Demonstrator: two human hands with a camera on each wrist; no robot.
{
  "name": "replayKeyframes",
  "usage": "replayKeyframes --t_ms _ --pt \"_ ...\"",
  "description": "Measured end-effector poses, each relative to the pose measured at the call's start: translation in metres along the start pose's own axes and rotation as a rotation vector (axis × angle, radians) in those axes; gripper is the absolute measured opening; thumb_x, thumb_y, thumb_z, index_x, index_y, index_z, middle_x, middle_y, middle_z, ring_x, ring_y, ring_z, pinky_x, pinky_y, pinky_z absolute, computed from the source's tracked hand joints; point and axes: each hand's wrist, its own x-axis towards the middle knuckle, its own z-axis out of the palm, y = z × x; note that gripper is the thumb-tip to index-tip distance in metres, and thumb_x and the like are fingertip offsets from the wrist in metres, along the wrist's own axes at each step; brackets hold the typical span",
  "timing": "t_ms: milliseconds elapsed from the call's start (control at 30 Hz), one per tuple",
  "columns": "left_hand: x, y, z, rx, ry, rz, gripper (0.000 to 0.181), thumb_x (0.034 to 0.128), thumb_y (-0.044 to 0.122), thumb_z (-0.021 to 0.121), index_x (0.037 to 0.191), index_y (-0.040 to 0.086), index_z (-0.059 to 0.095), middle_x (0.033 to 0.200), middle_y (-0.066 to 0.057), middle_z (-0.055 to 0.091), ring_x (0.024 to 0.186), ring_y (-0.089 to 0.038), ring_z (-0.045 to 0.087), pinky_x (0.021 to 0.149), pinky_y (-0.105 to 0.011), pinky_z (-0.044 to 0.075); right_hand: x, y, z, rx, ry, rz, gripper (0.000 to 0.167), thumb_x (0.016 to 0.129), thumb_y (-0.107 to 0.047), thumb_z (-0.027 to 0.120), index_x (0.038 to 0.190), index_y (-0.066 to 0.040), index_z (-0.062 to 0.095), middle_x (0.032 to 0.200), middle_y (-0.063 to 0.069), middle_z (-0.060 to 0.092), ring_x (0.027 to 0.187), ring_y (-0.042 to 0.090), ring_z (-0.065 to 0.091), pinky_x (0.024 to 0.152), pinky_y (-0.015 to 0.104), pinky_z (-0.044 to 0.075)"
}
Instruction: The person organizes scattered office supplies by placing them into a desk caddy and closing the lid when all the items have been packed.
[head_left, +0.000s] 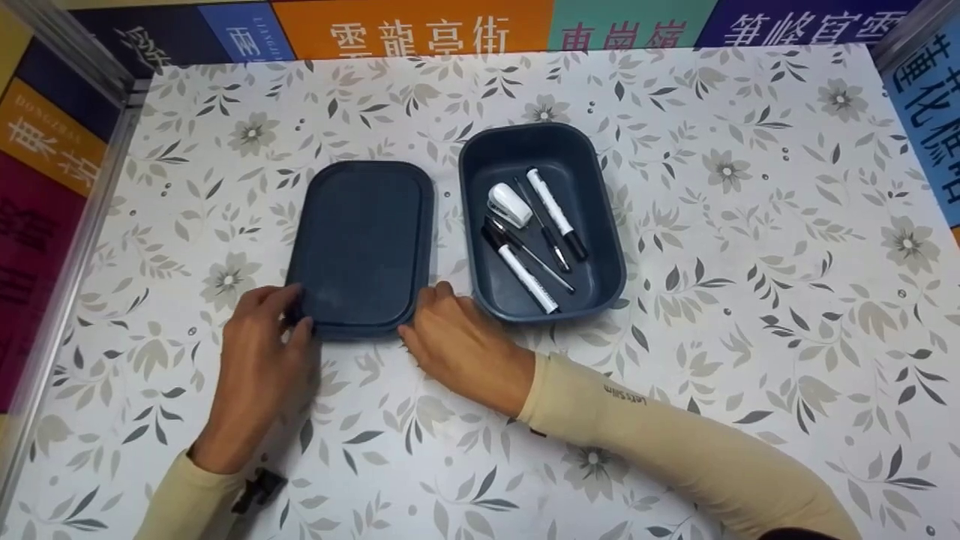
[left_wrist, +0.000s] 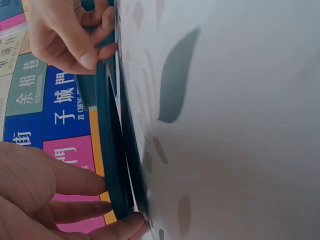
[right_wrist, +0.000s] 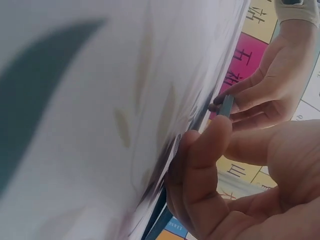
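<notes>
A dark blue rectangular lid lies left of an open box of the same colour. My left hand pinches the lid's near left corner between thumb and fingers. At the near right corner, my right hand grips the lid's edge with curled fingers. In the left wrist view the lid's edge seems slightly off the table. Inside the box lie a white marker with a black cap, another marker, slim pens and a small white stapler-like thing.
A white tablecloth with grey leaves and flowers covers the table. Coloured panels with large characters stand along the back and sides. Metal rails run by the table's left edge. Both forearms wear beige sleeves.
</notes>
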Motion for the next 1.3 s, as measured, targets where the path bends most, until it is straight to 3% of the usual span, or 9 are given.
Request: replayKeyframes --t_ms 100,200,333,567,733,900,1033,1167,1300 --pt "0.000 0.001 -0.002 -0.030 0.006 -0.033 0.045 0.0954 -0.012 0.072 0.140 -0.014 0.067 0.134 -0.031 0.063 0.120 -0.044 0.068 0.098 -0.047 0.065 -0.001 0.000 -0.001 0.048 0.013 0.013 0.031 0.109 -0.024 0.069 0.104 0.006 0.066 0.091 0.016 0.064 0.076 0.034 0.076 0.065 0.042 0.067" --pt "0.000 0.002 -0.005 -0.081 0.025 -0.079 0.047 0.0959 -0.011 0.074 0.143 -0.012 0.066 0.136 -0.028 0.064 0.121 -0.040 0.069 0.097 -0.024 0.063 -0.001 0.000 -0.002 0.077 0.021 0.019 0.032 0.110 -0.024 0.068 0.106 0.007 0.064 0.092 0.016 0.064 0.077 0.034 0.076 0.067 0.042 0.067" --pt "0.002 0.003 -0.010 -0.147 0.078 -0.128 0.051 0.0953 -0.009 0.078 0.145 -0.009 0.066 0.139 -0.023 0.066 0.124 -0.038 0.071 0.090 0.000 0.050 0.000 0.001 -0.004 0.137 0.032 0.026 0.032 0.110 -0.024 0.068 0.109 0.008 0.063 0.094 0.018 0.065 0.080 0.034 0.076 0.070 0.043 0.067" --pt "0.001 0.007 -0.015 -0.357 0.165 -0.217 0.054 0.0946 -0.008 0.079 0.147 -0.006 0.066 0.143 -0.012 0.065 0.133 -0.026 0.068 0.102 -0.014 0.056 0.001 0.003 -0.008 0.344 0.062 0.101 0.032 0.109 -0.023 0.071 0.115 0.006 0.061 0.102 0.016 0.068 0.094 0.031 0.074 0.080 0.043 0.066" --pt "-0.002 0.012 -0.016 -0.449 0.220 -0.230 0.056 0.0952 -0.008 0.079 0.149 -0.003 0.065 0.140 -0.005 0.063 0.133 -0.018 0.067 0.108 -0.020 0.055 -0.001 0.003 -0.012 0.461 0.066 0.141 0.030 0.108 -0.020 0.072 0.121 0.005 0.059 0.104 0.013 0.068 0.094 0.026 0.072 0.078 0.035 0.065" --pt "-0.006 0.019 -0.018 -0.508 0.246 -0.207 0.055 0.0956 -0.010 0.077 0.149 -0.004 0.065 0.137 -0.001 0.063 0.131 -0.016 0.067 0.109 -0.019 0.054 -0.003 0.003 -0.016 0.673 0.039 0.202 0.028 0.109 -0.015 0.071 0.127 0.001 0.058 0.110 0.015 0.071 0.075 0.018 0.074 0.062 0.027 0.063" --pt "-0.008 0.024 -0.017 -0.568 0.267 -0.186 0.053 0.0940 -0.013 0.077 0.146 -0.006 0.066 0.136 -0.006 0.064 0.128 -0.018 0.068 0.114 -0.022 0.052 -0.005 0.002 -0.020 0.930 0.035 0.250 0.027 0.109 -0.008 0.069 0.130 -0.002 0.053 0.108 0.015 0.072 0.054 0.018 0.071 0.049 0.040 0.062" --pt "-0.008 0.028 -0.015 -0.637 0.286 -0.181 0.053 0.0926 -0.016 0.077 0.144 -0.008 0.066 0.134 -0.010 0.064 0.127 -0.021 0.068 0.116 -0.024 0.051 -0.006 0.000 -0.024 1.100 0.079 0.268 0.031 0.108 -0.001 0.066 0.134 0.000 0.050 0.112 0.016 0.068 0.056 0.020 0.071 0.054 0.054 0.064" --pt "-0.006 0.031 -0.013 -0.677 0.297 -0.175 0.052 0.0911 -0.017 0.077 0.142 -0.010 0.067 0.133 -0.014 0.064 0.125 -0.022 0.070 0.119 -0.027 0.050 -0.006 0.000 -0.026 1.218 0.131 0.277 0.032 0.107 0.004 0.064 0.135 0.002 0.048 0.118 0.018 0.062 0.060 0.022 0.071 0.055 0.051 0.066"
